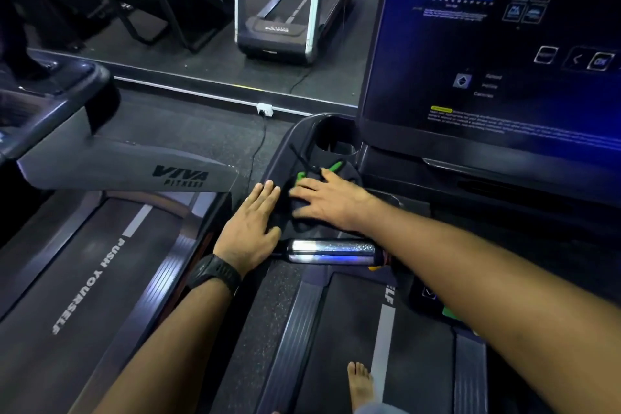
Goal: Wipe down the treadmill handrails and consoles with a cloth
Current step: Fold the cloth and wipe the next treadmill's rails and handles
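Two hands lie flat on my feed. The right hand (331, 200), fingers spread and straight, presses a dark crumpled cloth (304, 224) onto the black plastic console tray (280, 158) without curling round it. The left hand (250, 228), just beside it, rests open on the tray's rim, fingers together. A shiny chrome handrail grip (331, 250) lies just below both hands; something green (334, 166) peeks past the right fingertips.

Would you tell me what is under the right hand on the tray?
A dark cloth lies under the right hand, green trim showing past the fingers; the tray surface beneath is hidden.
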